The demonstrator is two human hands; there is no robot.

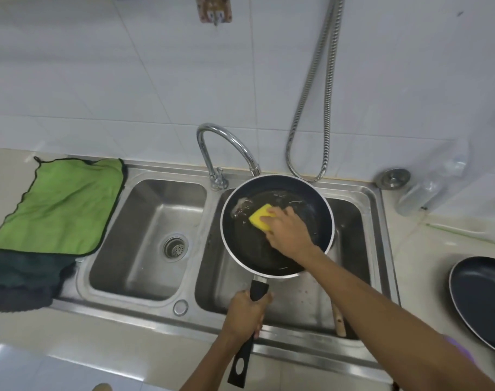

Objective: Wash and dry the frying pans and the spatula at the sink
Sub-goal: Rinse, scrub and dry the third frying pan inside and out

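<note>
A dark frying pan (249,244) with a pale rim hangs over the right sink basin (350,221), under the tap's spout. My left hand (246,311) grips its black handle near the basin's front edge. My right hand (287,231) presses a yellow sponge (259,220) onto the pan's wet inside, fingers over the sponge. A second dark frying pan (483,300) lies on the counter at the right edge. A wooden handle (339,320), probably the spatula, leans in the right basin; its blade is hidden under the pan and my arm.
The left basin (145,238) holds only its drain strainer. A green cloth (63,207) lies on the left counter over a dark green one (23,277). A chrome tap (223,153) stands behind, a metal hose (311,108) hangs on the tiled wall, and a sink plug (393,178) lies at the back right.
</note>
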